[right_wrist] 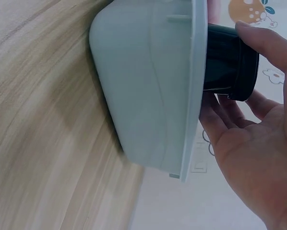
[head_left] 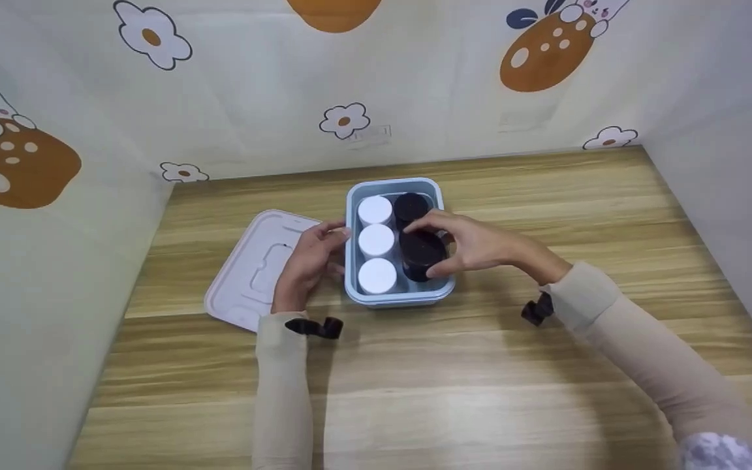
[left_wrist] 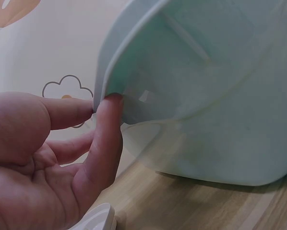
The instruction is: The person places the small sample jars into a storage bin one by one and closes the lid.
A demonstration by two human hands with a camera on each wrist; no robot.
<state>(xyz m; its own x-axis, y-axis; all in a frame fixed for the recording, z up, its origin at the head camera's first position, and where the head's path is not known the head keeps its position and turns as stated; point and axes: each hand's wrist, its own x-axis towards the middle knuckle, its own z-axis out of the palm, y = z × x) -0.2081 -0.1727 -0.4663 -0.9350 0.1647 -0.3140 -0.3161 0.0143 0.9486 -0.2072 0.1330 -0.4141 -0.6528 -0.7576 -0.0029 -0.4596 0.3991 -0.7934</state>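
A light blue plastic box (head_left: pixel 400 299) stands on the table, holding three white-lidded containers (head_left: pixel 376 241) in its left row. Along its right side sits a black-lidded jar (head_left: pixel 410 206) at the back. My right hand (head_left: pixel 474 245) grips another black jar (head_left: pixel 423 249) by its lid; in the right wrist view this jar (right_wrist: pixel 230 62) is partly above the box rim, its lower part hidden by the wall. My left hand (head_left: pixel 311 258) pinches the box's left rim between thumb and fingers, as the left wrist view shows at the rim (left_wrist: pixel 107 72).
A pale lid (head_left: pixel 239 287) lies flat on the wooden table (head_left: pixel 428 391), left of the box and partly behind my left hand. A patterned cloth wall (head_left: pixel 252 98) rises behind the table, with more wall at both sides.
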